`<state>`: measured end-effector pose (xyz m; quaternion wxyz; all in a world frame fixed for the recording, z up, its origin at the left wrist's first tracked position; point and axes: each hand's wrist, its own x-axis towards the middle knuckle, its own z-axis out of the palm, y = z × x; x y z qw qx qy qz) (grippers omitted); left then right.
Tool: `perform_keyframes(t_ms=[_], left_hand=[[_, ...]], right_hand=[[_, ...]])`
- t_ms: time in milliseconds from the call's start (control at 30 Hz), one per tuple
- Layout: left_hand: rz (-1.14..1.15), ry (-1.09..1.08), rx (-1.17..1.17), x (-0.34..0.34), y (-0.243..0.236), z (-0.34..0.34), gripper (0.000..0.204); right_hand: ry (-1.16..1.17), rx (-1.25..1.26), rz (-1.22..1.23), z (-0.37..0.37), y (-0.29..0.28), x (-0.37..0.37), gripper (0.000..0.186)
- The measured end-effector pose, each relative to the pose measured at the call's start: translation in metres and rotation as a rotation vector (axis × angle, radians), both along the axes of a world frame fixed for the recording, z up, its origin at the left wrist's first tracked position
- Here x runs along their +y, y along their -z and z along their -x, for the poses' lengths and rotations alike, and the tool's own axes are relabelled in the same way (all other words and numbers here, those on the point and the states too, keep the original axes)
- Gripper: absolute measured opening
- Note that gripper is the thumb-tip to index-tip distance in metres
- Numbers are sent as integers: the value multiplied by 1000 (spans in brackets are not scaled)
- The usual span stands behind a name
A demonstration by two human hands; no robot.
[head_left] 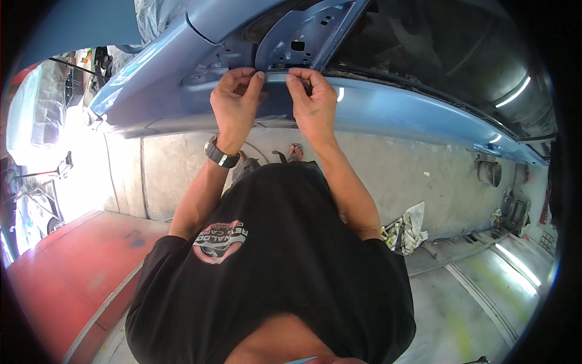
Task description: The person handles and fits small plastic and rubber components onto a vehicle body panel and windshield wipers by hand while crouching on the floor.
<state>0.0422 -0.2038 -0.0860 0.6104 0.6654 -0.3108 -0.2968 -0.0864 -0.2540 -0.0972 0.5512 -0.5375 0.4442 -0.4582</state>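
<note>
Both hands are at the top edge of a blue car door [388, 106], close to its front corner. My left hand [236, 103], with a black wristwatch [221, 153] on the wrist, has thumb and forefinger pinched together at this edge. A short way to the right, my right hand [314, 106] makes a similar pinch. What lies between the fingertips, if anything, is too small to make out. Just beyond the hands rises a blue triangular metal panel [297, 45] with several holes. The dark side window [424, 54] begins to its right.
The blue front fender [145, 76] is at the left. A red painted panel [91, 273] lies behind me on the left, and crumpled paper [413, 227] is on the concrete floor [388, 170] at the right. A dark round container [488, 173] stands farther right.
</note>
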Motion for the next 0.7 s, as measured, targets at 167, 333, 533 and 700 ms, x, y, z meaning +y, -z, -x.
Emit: perform_keyframes(t_ms=[167,333,533,700], left_hand=[[84,109,242,3,0,-5,23],[182,112,560,9,3,-9,18],[358,89,684,16,7,-20,15],[173,216,629,43,-5,-24,17]], right_hand=[[11,13,54,4,-3,5,15],[-3,60,99,6,-11,21,15],[-287,-376,-328,20,-11,29,33],[-353,-961,-636,33,-3,19,62]])
